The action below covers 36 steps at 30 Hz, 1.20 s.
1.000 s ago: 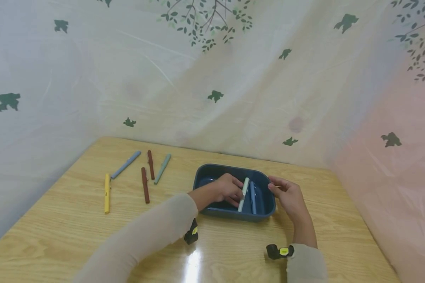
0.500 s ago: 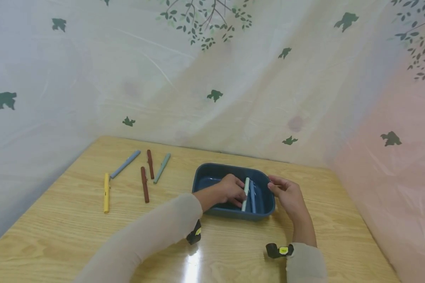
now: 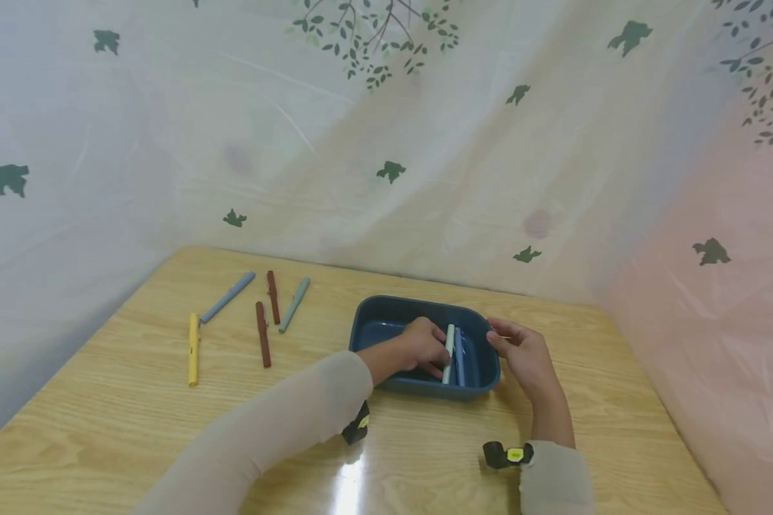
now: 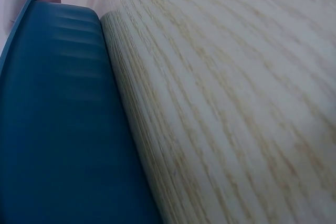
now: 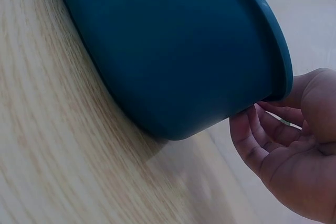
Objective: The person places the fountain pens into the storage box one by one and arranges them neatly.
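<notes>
A dark blue open box (image 3: 419,390) stands on the table. My left hand (image 3: 425,345) reaches down into it, gripping a pale mint pen (image 3: 449,340) whose upper end shows past the fingers. Just right of that pen, a blue pen (image 3: 460,361) lies nearly parallel inside the box. My right hand (image 3: 523,357) pinches the box's right rim; in the right wrist view its thumb and fingers (image 5: 247,135) meet at the rim and outer wall. Only the box's outer side (image 4: 68,114) fills the left wrist view, so the left fingers are hidden there.
On the table's left lie a yellow pen (image 3: 194,350), a grey-blue pen (image 3: 227,297), two dark red pens, one nearer (image 3: 262,335) and one farther (image 3: 273,297), and a grey-green pen (image 3: 294,305). A patterned curtain (image 3: 335,172) hangs behind the wooden table (image 3: 103,429).
My left hand has shifted slightly right inside the box, bringing the pale mint pen closer to the blue one. The right hand stays at the rim.
</notes>
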### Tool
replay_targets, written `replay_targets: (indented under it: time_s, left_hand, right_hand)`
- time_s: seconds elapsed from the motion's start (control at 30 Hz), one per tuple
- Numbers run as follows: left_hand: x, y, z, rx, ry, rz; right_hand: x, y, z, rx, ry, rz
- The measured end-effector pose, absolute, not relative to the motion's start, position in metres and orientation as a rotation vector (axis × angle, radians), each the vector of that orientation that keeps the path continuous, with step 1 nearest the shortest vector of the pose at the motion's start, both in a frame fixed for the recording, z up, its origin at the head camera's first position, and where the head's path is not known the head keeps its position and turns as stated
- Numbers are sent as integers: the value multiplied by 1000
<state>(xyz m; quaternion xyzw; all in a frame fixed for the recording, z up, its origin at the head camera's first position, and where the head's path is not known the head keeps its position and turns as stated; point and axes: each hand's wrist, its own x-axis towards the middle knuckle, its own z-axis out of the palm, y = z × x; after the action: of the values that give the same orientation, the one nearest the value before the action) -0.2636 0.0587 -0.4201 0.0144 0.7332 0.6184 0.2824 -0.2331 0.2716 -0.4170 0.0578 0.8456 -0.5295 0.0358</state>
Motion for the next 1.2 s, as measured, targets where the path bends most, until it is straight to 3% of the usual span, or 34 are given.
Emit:
replay_targets:
  time_s: [1.2]
  left_hand:
    - [-270,55,-422,1,1904,1728]
  right_hand:
    - [-236,269,-417,198,2601,-1605]
